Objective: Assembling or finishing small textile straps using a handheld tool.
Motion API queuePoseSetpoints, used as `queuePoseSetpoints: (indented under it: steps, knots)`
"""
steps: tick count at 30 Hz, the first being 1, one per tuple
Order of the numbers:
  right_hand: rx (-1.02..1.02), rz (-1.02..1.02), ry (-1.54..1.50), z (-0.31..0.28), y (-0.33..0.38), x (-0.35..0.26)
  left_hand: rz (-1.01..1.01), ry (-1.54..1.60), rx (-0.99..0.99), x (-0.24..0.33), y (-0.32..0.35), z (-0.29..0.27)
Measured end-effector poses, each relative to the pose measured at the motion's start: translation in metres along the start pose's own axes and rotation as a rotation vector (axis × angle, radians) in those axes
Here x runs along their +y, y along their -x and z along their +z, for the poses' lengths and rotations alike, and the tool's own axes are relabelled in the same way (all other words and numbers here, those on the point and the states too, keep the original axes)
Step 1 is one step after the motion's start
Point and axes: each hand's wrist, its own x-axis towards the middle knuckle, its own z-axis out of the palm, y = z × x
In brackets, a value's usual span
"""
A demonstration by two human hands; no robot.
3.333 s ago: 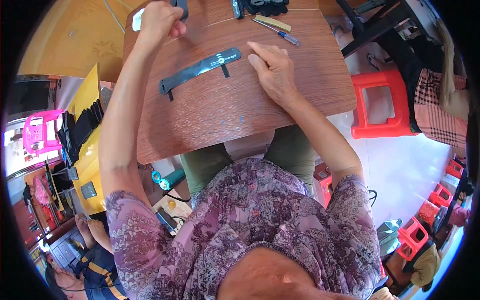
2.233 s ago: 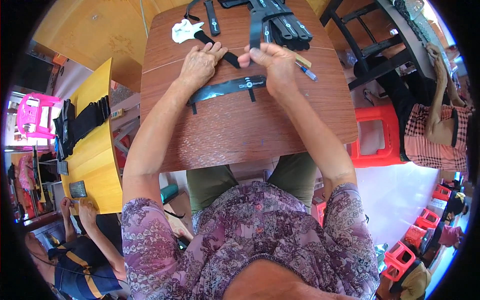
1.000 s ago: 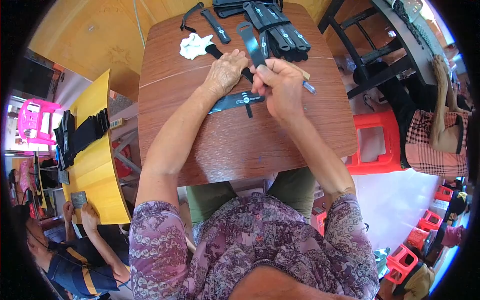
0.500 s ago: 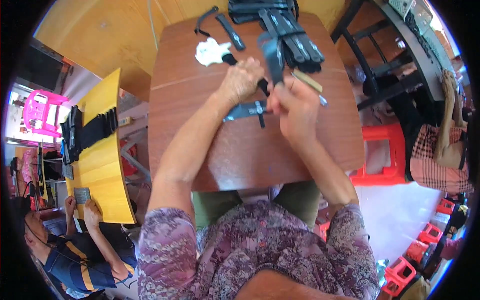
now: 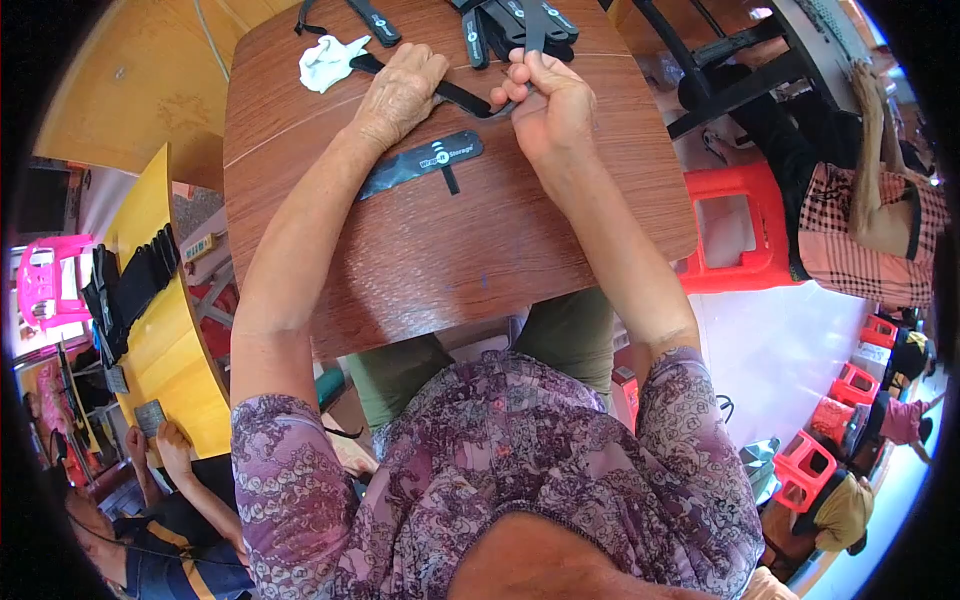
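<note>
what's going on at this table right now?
A person seated at a brown wooden table is working on black straps with bare hands. The left hand presses down on a long black strap, while the right hand pinches its curled end beside a pile of similar straps at the far edge. Another flat black strap with a small crosspiece lies loose just nearer the person. A crumpled white cloth sits far left on the table.

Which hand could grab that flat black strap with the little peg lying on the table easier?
Probably the left hand. It rests just above the flat black strap on the brown wooden table, while the right hand is already pinching another black strap end.
</note>
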Motion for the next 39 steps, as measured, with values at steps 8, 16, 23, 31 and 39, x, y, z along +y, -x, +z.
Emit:
queuePoseSetpoints:
  steps: [8, 16, 23, 31, 39]
  knots:
    - [-0.001, 0.110, -0.056, 0.004, 0.014, 0.001, -0.104, -0.070, -0.240, -0.011, -0.012, 0.010]
    - [-0.019, 0.060, -0.017, 0.026, 0.028, 0.000, -0.121, -0.039, -0.189, -0.014, -0.014, 0.012]
    - [-0.014, 0.080, -0.033, 0.013, 0.023, -0.005, -0.133, -0.015, -0.280, -0.015, -0.017, 0.012]
    - [0.002, 0.004, -0.102, -0.004, -0.025, -0.016, -0.258, 0.471, -0.380, 0.002, -0.018, -0.028]
    - [0.045, -0.072, -0.033, 0.002, -0.042, -0.006, -0.263, 0.653, -0.327, 0.001, -0.021, -0.008]
